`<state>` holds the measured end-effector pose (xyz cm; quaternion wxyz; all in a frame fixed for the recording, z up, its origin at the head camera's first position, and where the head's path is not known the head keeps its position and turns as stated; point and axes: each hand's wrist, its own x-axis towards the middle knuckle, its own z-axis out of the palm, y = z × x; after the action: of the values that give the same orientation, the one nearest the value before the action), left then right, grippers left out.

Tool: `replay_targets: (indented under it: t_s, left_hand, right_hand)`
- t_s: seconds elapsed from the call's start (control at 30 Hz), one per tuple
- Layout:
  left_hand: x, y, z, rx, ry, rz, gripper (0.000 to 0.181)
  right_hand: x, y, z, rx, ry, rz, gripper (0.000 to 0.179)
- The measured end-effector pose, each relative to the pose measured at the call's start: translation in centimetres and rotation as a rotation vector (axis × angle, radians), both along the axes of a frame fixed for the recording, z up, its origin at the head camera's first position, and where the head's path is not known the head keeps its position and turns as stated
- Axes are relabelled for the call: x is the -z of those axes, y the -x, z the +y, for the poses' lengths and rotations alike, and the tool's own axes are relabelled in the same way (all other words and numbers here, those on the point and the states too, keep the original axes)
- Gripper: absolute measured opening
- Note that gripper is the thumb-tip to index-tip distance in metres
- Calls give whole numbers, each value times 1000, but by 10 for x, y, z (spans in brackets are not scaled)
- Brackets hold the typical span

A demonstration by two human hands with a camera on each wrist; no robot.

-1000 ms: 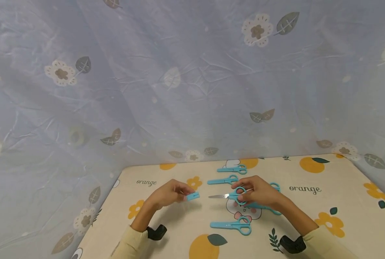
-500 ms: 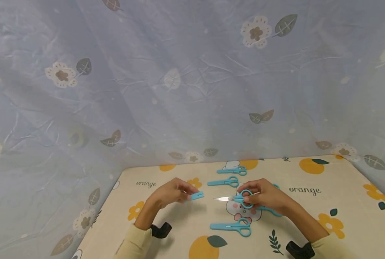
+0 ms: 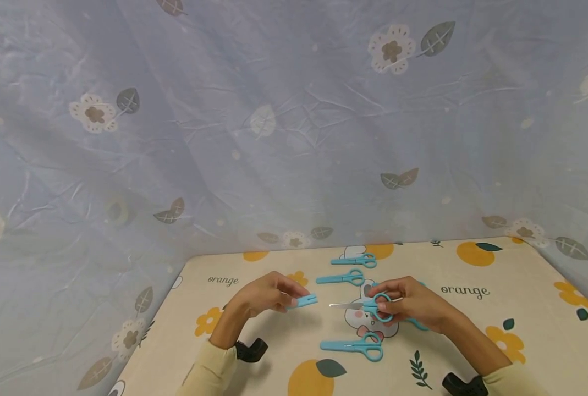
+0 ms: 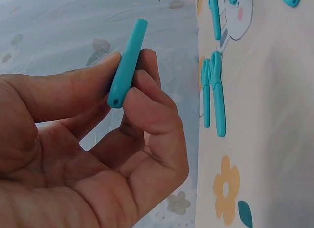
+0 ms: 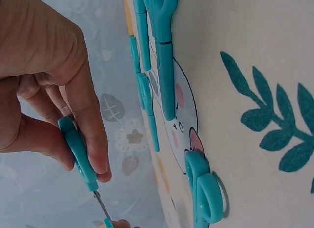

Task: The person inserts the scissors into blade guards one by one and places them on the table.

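Note:
My left hand [image 3: 264,296] pinches a light-blue blade cover [image 3: 307,300] between thumb and fingers, its slotted end facing right. In the left wrist view the cover [image 4: 128,66] shows as a slim, tapering sheath with a small hole at its near end. My right hand [image 3: 415,303] holds blue-handled scissors [image 3: 368,308] by the finger loops, above the cloth. Their bare metal blades are closed together and point left at the cover, a small gap short of it. In the right wrist view the scissors [image 5: 81,154] appear edge-on, thumb and fingers pressed on the handle.
Covered scissors lie on the patterned tablecloth [image 3: 254,379]: one at the back [image 3: 354,260], another pair [image 3: 340,278] just before it, and a front pair [image 3: 352,346]. More scissors [image 3: 419,324] lie partly hidden behind my right hand. A flower-print curtain [image 3: 294,137] rises behind the table.
Both hands have shifted right, the cover and scissors moving with them. The gap between the blade tip and the cover is slightly smaller. The scissors on the cloth have stayed put.

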<state>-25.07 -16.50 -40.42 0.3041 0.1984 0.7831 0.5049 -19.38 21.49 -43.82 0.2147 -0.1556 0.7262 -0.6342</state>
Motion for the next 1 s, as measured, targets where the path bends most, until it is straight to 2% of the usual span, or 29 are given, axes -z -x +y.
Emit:
replay_targets:
  t_s: [0.37, 0.6, 1.0]
  left_hand:
    - [4, 1, 5, 28, -48, -76, 29]
    - [7, 1, 7, 24, -39, -82, 26]
    - [11, 0, 14, 34, -26, -89, 25]
  right_hand:
    - [4, -1, 7, -39, 42, -18, 56]
    - [4, 1, 7, -39, 48, -39, 55]
    - [5, 0, 7, -61, 65, -18, 50]
